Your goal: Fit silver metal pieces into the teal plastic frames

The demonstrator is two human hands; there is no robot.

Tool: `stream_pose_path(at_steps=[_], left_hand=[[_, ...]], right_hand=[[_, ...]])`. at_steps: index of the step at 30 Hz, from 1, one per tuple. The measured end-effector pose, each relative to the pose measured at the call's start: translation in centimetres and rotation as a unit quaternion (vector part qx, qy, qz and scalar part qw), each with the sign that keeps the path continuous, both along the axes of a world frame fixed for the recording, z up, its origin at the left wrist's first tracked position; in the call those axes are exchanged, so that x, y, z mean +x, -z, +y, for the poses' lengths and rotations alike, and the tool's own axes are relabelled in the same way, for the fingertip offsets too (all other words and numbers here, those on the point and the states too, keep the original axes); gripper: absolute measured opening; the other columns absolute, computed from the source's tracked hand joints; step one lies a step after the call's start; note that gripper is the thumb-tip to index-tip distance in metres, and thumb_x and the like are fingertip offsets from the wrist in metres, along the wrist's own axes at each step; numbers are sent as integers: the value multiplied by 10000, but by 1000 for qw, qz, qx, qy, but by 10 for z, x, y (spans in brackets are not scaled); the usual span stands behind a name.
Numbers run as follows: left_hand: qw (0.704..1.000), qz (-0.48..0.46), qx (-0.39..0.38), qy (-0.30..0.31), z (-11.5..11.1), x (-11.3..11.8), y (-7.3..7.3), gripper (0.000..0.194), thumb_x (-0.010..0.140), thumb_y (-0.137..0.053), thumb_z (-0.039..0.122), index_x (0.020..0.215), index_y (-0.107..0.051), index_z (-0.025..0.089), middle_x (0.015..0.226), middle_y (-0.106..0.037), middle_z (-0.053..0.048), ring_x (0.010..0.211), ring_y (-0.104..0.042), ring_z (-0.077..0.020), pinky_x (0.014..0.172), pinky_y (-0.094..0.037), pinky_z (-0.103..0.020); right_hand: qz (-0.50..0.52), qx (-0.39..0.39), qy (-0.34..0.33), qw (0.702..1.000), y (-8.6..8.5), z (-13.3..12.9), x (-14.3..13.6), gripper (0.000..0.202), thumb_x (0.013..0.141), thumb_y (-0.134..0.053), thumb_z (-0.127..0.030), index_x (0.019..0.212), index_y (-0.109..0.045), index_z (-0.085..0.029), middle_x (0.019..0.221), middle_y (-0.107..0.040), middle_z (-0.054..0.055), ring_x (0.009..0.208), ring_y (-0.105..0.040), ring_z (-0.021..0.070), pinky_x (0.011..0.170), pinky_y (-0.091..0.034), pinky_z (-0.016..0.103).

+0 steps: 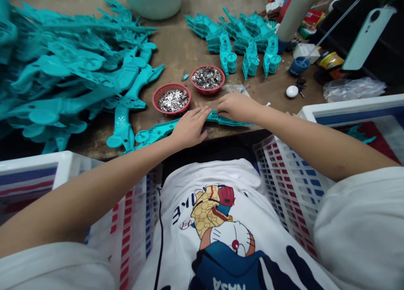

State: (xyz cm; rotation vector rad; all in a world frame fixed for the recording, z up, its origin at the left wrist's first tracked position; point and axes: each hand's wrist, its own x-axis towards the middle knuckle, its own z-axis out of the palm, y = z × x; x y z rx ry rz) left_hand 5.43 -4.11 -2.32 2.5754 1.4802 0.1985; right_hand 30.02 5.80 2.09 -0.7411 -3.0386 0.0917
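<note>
A long teal plastic part [158, 131] lies along the table's near edge, its shape jointed with round discs and ribs. My left hand [190, 128] is over its middle, fingers together on the far side and thumb on the near side, holding it down. Just to the right, my right hand [237, 107] has its fingertips pinched at the part's upper edge; whatever is between them is hidden. Beyond the hands stand two red baskets, the left basket [155, 105] and the right basket [208, 91], both full of small shiny metal pieces.
Teal parts [69, 67] are heaped high at the left. Stacked teal parts [249, 50] stand at the back right, near a bottle [296, 14], a blue cup [299, 67] and a phone [368, 39]. White crates [34, 161] flank my lap. A pale basin [154, 3] stands behind.
</note>
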Motion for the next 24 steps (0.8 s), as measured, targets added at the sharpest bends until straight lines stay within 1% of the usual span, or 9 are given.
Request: stream_pose_path(at_steps=[3, 6, 10, 15, 18, 20, 22, 23, 24], left_hand=[[1000, 6, -6, -3, 0, 1, 1, 829, 1028, -613, 293, 1814, -470, 68, 1892, -471, -222, 1764, -464, -393, 1469, -401, -590], [1000, 10, -6, -4, 0, 0, 4, 827, 1021, -622, 294, 1806, -491, 71, 1894, -465, -225, 1767, -454, -403, 1472, -388, -603], [1000, 13, -3, -8, 1, -1, 6, 834, 1015, -626, 306, 1807, -494, 81, 1903, -454, -217, 1773, -442, -400, 1476, -375, -607], [1000, 9, -4, -8, 1, 0, 6, 815, 1025, -613, 303, 1802, -504, 85, 1899, -463, -211, 1771, -447, -392, 1477, -374, -597], [1000, 9, -4, -10, -1, 1, 9, 807, 1034, -611, 301, 1802, -499, 81, 1898, -462, -218, 1769, -449, -397, 1481, -364, -592], [1000, 9, -16, -8, 0, 2, 7, 844, 1032, -640, 336, 1813, -469, 67, 1910, -431, -237, 1783, -423, -416, 1485, -350, -608], [999, -10, -37, 2, 5, 0, -2, 969, 995, -723, 418, 1834, -404, 53, 1932, -374, -258, 1812, -367, -433, 1496, -327, -612], [998, -24, -49, 11, 8, -2, -10, 1067, 962, -775, 468, 1846, -360, 41, 1942, -343, -272, 1822, -343, -440, 1501, -321, -602], [997, -37, -59, 21, 12, -6, -22, 1153, 928, -817, 514, 1855, -326, 33, 1941, -336, -283, 1818, -351, -444, 1498, -333, -584]], right_hand=[[-4, 36, -65, 997, 10, 10, 2, 289, 1152, -623, -178, 1183, -901, -107, 1151, -845, 167, 1050, -762, 306, 860, -494, 378], [-17, 90, -119, 989, 15, 16, 4, 363, 1182, -516, -162, 1204, -876, -120, 1122, -833, 138, 1027, -750, 288, 829, -480, 377], [-55, 131, -138, 980, 14, 13, 6, 429, 1207, -429, -152, 1302, -847, -167, 1157, -826, 106, 1032, -744, 281, 854, -496, 384], [-60, 126, -146, 979, 17, 12, 7, 398, 1212, -460, -170, 1297, -843, -108, 1195, -823, 167, 1078, -749, 328, 919, -539, 436], [-36, 81, -126, 988, 19, 14, 9, 398, 1224, -468, -201, 1311, -844, -108, 1259, -827, 188, 1167, -754, 356, 1010, -565, 475], [2, 28, -75, 997, 19, 12, 10, 389, 1234, -553, -304, 1460, -794, -100, 1441, -792, 216, 1305, -736, 380, 1110, -565, 496], [22, -30, -10, 999, 15, 5, 9, 594, 1176, -738, -437, 1651, -671, -88, 1599, -717, 243, 1410, -704, 408, 1171, -557, 496], [11, -51, 19, 998, 12, 1, 8, 709, 1126, -820, -469, 1690, -633, -82, 1610, -710, 253, 1410, -706, 421, 1166, -563, 492], [-14, -64, 42, 997, 9, -4, 7, 740, 1087, -869, -471, 1674, -647, -78, 1565, -737, 255, 1372, -725, 432, 1137, -574, 487]])
